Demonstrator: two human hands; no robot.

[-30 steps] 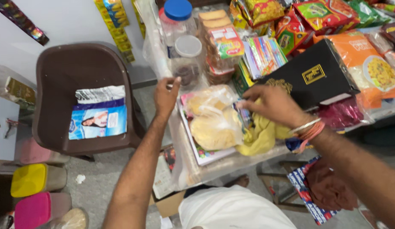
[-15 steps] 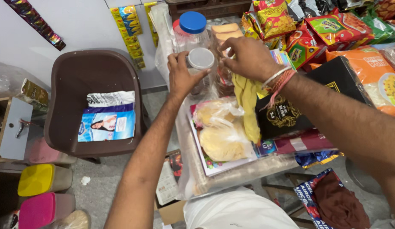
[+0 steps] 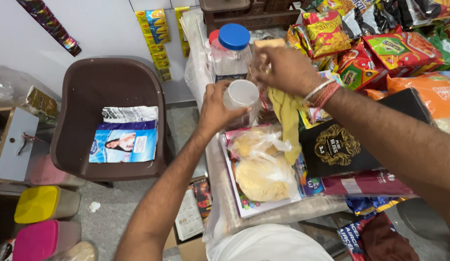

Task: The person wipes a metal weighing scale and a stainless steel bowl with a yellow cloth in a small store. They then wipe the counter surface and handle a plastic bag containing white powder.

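- The left hand [image 3: 217, 104] is curling closed around a small clear jar with a white lid [image 3: 240, 94], holding it just above the crowded counter [image 3: 283, 215].
- The right hand [image 3: 283, 67] is closing over a yellow cloth [image 3: 287, 118], which is hanging down beside the jar; its fingers are bunching near the jar's top.
- Just behind the jar, a tall clear jar with a blue lid [image 3: 233, 50] is standing upright.
- Risk, as a judgement: the dangling cloth could be snagging the bagged flatbreads [image 3: 261, 166] lying loose below, or the small jar could be slipping from a one-handed grip.
- The counter is piled with snack packets [image 3: 399, 48] and a black box [image 3: 348, 145].
- A brown plastic chair [image 3: 111, 92] holding a printed packet [image 3: 124, 135] is standing to the left, on a speckled floor [image 3: 104, 208].
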